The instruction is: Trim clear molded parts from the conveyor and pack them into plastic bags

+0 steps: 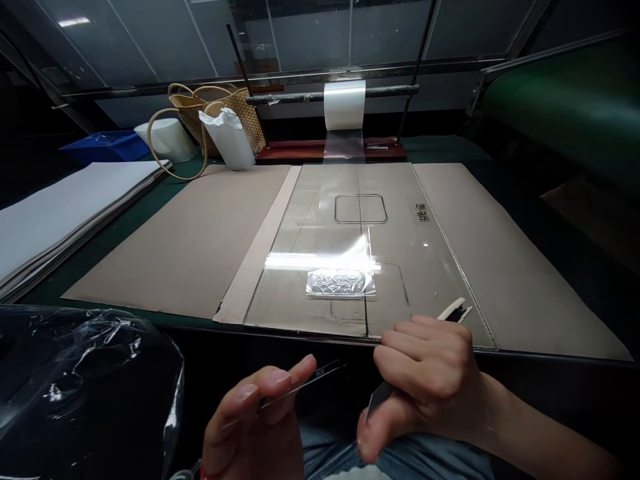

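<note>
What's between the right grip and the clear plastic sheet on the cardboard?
Nothing visible. The right grip overlaps the near edge of the clear plastic sheet in this view. A white-and-black strip shows just past the knuckles; can't tell whether it's held or lying there.

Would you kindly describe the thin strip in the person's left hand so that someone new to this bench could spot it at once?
Start at the front edge of the green-topped bench. Just below that edge, the person's left hand pinches a thin clear strip with a dark edge. It is see-through, unlike the dark flat piece in the right hand.
</note>
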Available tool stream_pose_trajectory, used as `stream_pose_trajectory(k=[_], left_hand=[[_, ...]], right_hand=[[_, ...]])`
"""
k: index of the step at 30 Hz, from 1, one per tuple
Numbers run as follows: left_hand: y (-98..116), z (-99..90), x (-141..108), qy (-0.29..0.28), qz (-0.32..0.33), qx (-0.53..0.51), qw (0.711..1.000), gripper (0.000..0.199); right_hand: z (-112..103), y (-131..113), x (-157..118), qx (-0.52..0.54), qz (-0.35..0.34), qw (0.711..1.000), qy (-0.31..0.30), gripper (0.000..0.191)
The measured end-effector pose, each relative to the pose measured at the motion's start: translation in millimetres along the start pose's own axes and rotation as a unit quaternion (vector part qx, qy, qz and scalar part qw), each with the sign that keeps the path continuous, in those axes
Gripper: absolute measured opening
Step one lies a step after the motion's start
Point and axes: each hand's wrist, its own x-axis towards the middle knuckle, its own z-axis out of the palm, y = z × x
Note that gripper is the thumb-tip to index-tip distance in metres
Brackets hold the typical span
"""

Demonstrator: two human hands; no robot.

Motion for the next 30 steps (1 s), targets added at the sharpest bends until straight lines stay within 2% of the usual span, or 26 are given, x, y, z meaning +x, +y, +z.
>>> stream_pose_trajectory(k=[3, 7, 12, 17, 25, 30], left_hand=[[0.5, 1.7, 0.5, 0.014, -0.008, 0.001, 1.0, 0.038], [2.2, 2.3, 0.7, -0.012, -0.025, -0.008, 1.0, 0.045], [2.5, 6.7, -0.7, -0.047, -0.027, -0.023, 0.998, 0.05], [0.6, 9.6, -1.8, -0.019, -0.038, -0.028, 0.999, 0.049], [0.5, 0.1, 1.1, -0.078, 0.016, -0.027, 0.996, 0.047], [-1.6, 2.3, 8.3, -0.119, 0.07, -0.046, 0.989, 0.05]], right_hand=[[-0.8, 0.5, 0.8, 0.004, 0.006, 1.0, 0.008, 0.068], [-0.6, 1.5, 1.0, 0.003, 0.024, 0.999, 0.024, 0.068], [0.6, 3.9, -1.6, -0.009, 0.041, 0.999, 0.015, 0.07], [0.9, 5.1, -2.3, -0.027, 0.055, 0.998, 0.024, 0.07], [1.8, 3.6, 0.2, -0.033, 0.059, 0.997, 0.026, 0.07], [2.0, 3.0, -0.5, -0.037, 0.047, 0.998, 0.023, 0.069]])
